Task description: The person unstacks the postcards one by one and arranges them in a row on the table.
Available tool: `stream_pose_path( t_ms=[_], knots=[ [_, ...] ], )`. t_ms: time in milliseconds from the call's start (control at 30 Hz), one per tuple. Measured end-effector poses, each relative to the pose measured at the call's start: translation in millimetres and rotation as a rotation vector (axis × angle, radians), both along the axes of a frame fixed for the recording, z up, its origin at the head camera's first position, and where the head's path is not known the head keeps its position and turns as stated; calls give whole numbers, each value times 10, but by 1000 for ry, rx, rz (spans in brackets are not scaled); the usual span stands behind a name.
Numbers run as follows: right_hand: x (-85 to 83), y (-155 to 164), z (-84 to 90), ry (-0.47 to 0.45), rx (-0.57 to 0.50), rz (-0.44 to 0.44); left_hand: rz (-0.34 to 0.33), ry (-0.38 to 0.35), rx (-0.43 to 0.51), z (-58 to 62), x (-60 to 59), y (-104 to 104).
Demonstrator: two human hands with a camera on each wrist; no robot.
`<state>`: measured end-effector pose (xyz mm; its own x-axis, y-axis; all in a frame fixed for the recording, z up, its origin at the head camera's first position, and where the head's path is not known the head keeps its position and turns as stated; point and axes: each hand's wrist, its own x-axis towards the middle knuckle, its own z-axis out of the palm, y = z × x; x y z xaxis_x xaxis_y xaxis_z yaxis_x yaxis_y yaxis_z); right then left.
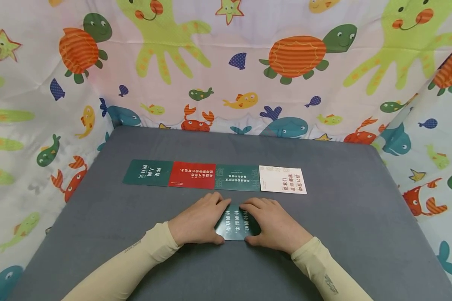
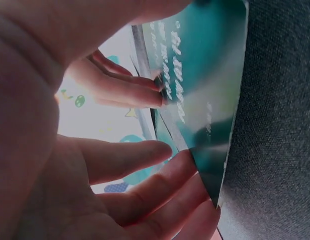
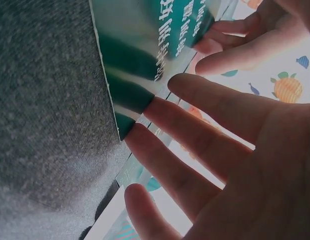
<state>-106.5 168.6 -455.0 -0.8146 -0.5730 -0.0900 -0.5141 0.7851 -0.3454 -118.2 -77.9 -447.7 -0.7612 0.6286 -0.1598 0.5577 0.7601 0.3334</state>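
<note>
Four cards in a row touching edge to edge on grey table (image 1: 342, 234): dark green card (image 1: 147, 172), red card (image 1: 192, 174), green card (image 1: 237, 177), white card (image 1: 282, 179), all with printed text. Sea-animal print cloth (image 1: 248, 62) with turtles, octopuses, fish, crabs, whales hangs behind and on both sides.

held green card (image 1: 236, 223): 特别温柔 / 特别值得 | leftmost green card (image 1: 147, 172): 你是人间四月天
</note>
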Motion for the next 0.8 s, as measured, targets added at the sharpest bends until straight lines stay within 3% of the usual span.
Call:
stream_pose_path(
  t_ms=[300,567,800],
  knots=[
    [-25,23,-6,15,12,14,-7,7,20,-13,-9,12],
    [-44,166,65,-2,4,-12,-9,12,19,33,-34,154],
    [-181,589,199,67,-32,-116,-67,80,27,227,-353,583]
  ],
)
